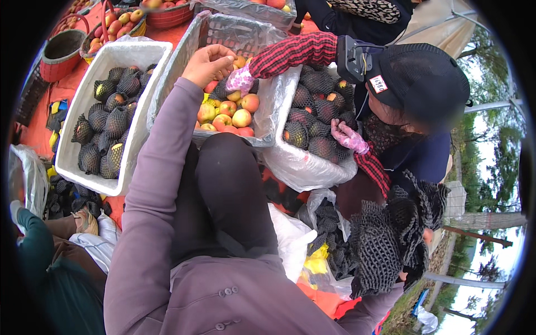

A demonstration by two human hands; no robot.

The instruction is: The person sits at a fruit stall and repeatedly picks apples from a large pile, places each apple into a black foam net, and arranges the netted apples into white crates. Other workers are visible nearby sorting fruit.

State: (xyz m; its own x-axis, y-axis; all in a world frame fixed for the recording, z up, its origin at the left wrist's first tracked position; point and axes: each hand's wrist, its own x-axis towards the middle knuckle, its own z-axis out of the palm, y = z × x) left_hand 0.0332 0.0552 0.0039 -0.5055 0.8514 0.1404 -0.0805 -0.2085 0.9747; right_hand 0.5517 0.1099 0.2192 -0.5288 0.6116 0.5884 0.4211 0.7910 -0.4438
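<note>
My left hand (209, 65) hovers over a grey crate (161, 99) lined with clear plastic, its fingers loosely curved and apart with nothing visible in them. Bare red and yellow apples (241, 118) lie in that crate, below my hand. Close beside it, a co-worker's pink-patterned glove (240, 79) reaches in among the apples, next to a dark-netted one. At the lower right, my right hand (427, 237) grips a thick bunch of black foam net sleeves (375, 248); the bunch hides most of the hand.
A white foam box (66, 146) of black-netted apples stands left of the crate. Another plastic-lined box (304, 167) of netted apples stands right, with the co-worker's other glove (349, 136) on it. Baskets (60, 56) stand at the far left. Loose net sleeves (329, 223) lie beside my leg.
</note>
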